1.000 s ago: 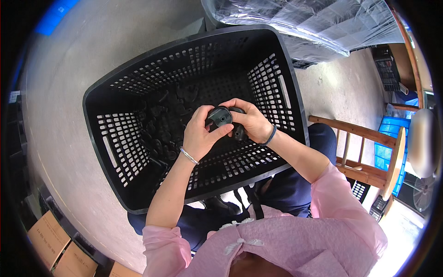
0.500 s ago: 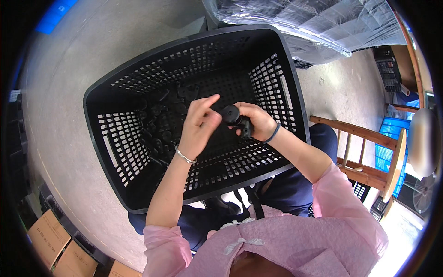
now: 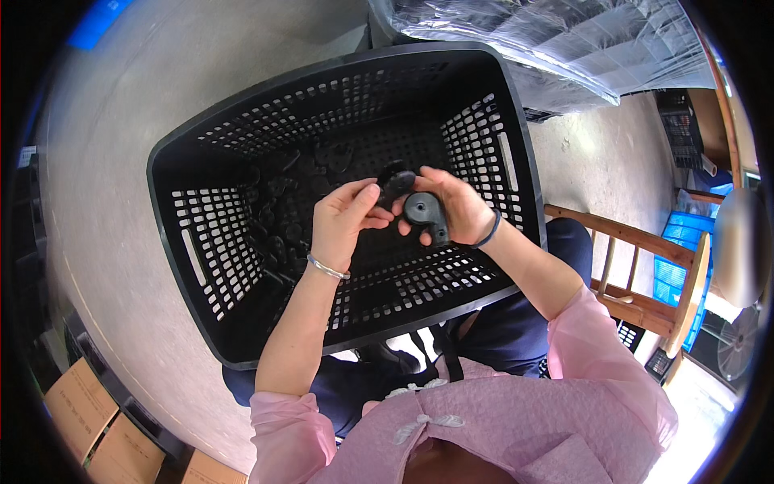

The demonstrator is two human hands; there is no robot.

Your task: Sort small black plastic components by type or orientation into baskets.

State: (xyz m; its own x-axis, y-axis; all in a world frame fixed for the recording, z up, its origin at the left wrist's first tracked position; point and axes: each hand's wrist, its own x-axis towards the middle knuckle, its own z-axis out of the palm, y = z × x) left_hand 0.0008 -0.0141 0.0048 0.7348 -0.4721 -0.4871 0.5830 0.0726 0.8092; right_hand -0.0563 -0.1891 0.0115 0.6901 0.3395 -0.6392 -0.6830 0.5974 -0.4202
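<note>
A pale concrete floor (image 3: pixel 105 202) spreads around everything, and on it stands a large black perforated crate (image 3: pixel 167 242) in front of the person, who wears a pink top (image 3: pixel 508 403) with the sleeves pushed up. Beyond the crate's far right corner rises a stack wrapped in silvery plastic (image 3: pixel 548 40). To the right is a piece of wooden furniture with slats (image 3: pixel 692 294), with a blue crate (image 3: pixel 669 282) behind it; cardboard boxes (image 3: pixel 81 395) sit at the lower left.

Both hands are above the crate's opening, close together but not clasped. The right hand (image 3: pixel 463 206) is palm up, its fingers curled around a rounded black part with a short stem (image 3: pixel 423 210); the round face is turned upward and shows a small hole near its middle. The left hand (image 3: pixel 343 226) has its thumb and fingertips brought together at the edge of a dark disc-like part (image 3: pixel 397 181) — it sits tilted between the two hands, just above the stemmed part. Loose black pieces (image 3: pixel 278 242) lie in the crate, mostly toward its left side.

Smallest are the things on the wrists — a silver bracelet (image 3: pixel 326 269) on the left, a dark band (image 3: pixel 488 231) on the right.
</note>
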